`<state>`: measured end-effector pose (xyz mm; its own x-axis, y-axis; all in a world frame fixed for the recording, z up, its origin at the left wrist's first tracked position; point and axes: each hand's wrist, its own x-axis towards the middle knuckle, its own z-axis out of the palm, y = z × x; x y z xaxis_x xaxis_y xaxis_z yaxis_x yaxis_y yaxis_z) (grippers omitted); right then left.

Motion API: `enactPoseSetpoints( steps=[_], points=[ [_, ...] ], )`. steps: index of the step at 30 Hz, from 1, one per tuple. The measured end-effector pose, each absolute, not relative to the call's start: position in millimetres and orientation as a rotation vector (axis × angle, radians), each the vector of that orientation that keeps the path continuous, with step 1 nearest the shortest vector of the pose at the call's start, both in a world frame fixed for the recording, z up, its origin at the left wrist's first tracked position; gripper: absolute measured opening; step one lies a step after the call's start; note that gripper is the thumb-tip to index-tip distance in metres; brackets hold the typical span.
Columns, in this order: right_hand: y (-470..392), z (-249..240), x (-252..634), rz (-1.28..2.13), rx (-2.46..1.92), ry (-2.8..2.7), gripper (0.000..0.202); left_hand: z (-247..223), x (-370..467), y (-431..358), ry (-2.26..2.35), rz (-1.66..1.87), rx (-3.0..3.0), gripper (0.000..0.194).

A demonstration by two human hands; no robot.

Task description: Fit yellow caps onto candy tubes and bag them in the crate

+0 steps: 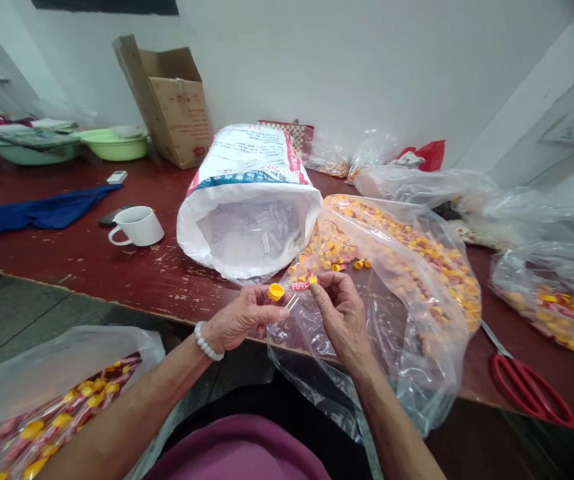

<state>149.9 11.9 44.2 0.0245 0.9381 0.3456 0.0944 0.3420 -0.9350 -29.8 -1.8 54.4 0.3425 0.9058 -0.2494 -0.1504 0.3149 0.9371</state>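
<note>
My left hand [241, 315] is closed around a yellow-capped piece [275, 292], and a thin clear tube [293, 303] shows at its fingertips. To its right, my right hand [339, 310] pinches a small pink-patterned piece with a yellow cap [303, 286]. Behind both hands lies a white sack [251, 157], its mouth facing me, with clear tubes [267, 241] inside. A clear plastic bag [407, 307] full of yellow-capped pieces spreads beside and partly under my right hand.
Red-handled scissors [531, 390] lie at the right table edge. A white mug [139, 228], blue cloth [41, 212], cardboard box [179, 120] and green basin [117, 145] stand left. Another bag of capped tubes [57, 427] is at lower left; more bags [557, 307] lie right.
</note>
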Motion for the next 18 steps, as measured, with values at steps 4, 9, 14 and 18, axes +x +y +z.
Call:
enactPoseSetpoints(
  steps=[4,9,14,18],
  points=[
    [13.0,46.0,155.6,0.905,-1.040,-1.448,0.019,54.7,-28.5,-1.7,0.934,0.861,1.016,0.030],
    [13.4,45.8,158.5,0.896,-1.054,-1.469,0.018,57.7,-27.2,-2.5,0.907,0.855,1.033,0.032],
    [10.4,48.1,160.7,0.839,-1.104,-1.550,0.018,53.1,-26.7,-1.3,0.903,0.858,1.020,0.032],
    [8.9,56.1,164.9,0.788,-1.129,-1.680,0.017,49.5,-24.4,-1.1,0.907,0.858,1.010,0.028]
  ],
)
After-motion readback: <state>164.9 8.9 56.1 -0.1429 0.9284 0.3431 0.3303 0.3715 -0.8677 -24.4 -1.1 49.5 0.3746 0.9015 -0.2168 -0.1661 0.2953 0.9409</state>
